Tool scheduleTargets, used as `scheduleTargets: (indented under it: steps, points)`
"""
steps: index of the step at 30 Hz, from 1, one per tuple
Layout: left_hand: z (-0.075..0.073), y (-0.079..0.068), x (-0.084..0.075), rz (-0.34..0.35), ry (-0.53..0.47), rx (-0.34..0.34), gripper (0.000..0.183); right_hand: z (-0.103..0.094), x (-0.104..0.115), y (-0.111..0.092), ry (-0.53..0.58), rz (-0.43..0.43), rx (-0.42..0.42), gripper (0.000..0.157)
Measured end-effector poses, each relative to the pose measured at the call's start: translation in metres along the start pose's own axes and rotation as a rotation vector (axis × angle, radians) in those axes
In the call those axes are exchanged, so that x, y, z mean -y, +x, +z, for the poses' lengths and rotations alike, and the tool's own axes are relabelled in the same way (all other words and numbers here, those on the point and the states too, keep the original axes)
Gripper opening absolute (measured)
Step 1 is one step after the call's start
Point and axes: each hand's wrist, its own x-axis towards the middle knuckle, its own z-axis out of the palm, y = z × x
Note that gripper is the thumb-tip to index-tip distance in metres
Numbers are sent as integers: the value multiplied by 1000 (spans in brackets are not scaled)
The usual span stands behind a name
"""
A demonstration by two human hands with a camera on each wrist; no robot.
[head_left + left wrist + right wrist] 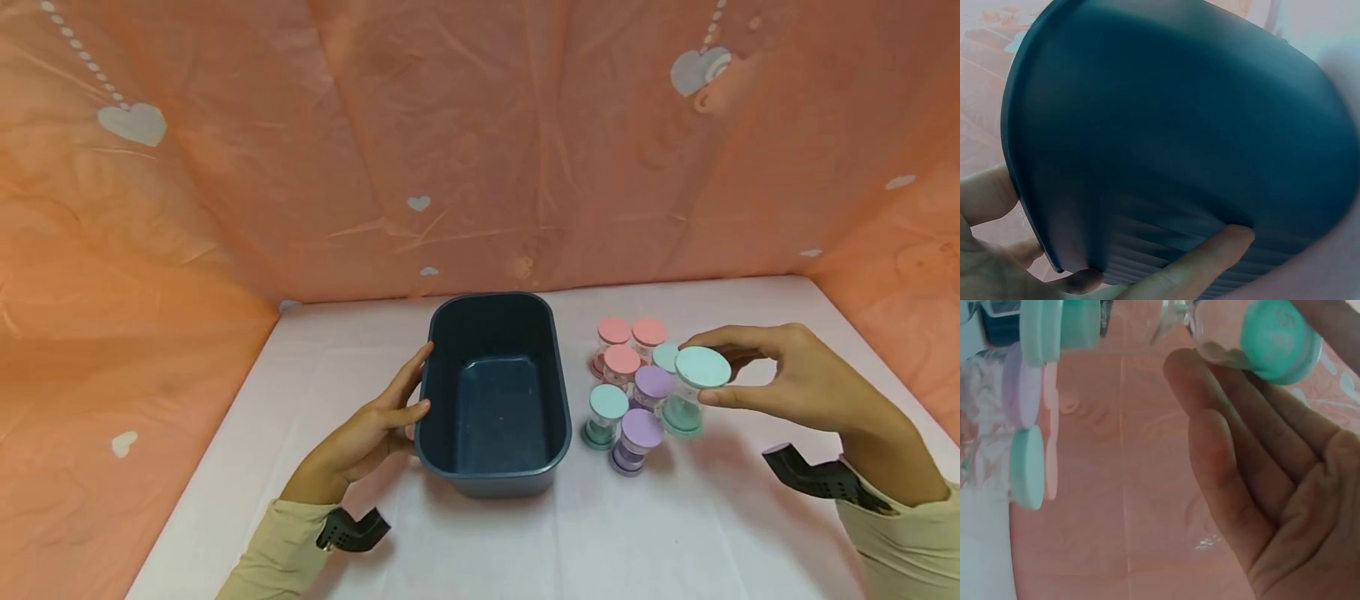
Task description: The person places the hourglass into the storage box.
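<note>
My right hand [787,375] grips a sand timer [702,367] with teal ends between thumb and fingers. It is tilted, above the right side of a cluster of timers. In the right wrist view its teal cap [1279,340] shows a "5" mark. My left hand [363,433] rests with extended fingers against the left side of a dark blue plastic bin [492,483]. From the left wrist, one finger [1222,250] presses on the bin's ribbed outer wall [1166,125]. The bin's visible inside holds nothing.
Right of the bin stand several smaller-looking sand timers: pink ones [622,360] at the back, purple ones [642,428] and teal ones [608,402] nearer. A white cloth [637,542] covers the table. An orange-pink sheet [480,150] with hearts hangs behind and at both sides.
</note>
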Motion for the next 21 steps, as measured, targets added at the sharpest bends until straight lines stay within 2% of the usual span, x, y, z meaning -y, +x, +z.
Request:
scheduleTargets:
  steps: [10, 17, 21]
  points:
    - [1, 1, 0, -2, 1, -6, 72, 6, 10, 8, -21, 8, -54, 55]
    - [2, 2, 0, -4, 6, -16, 71, 10, 15, 16, 11, -60, -47, 56]
    - [3, 2, 1, -1, -6, -22, 72, 14, 20, 21, 10, -63, -46, 55]
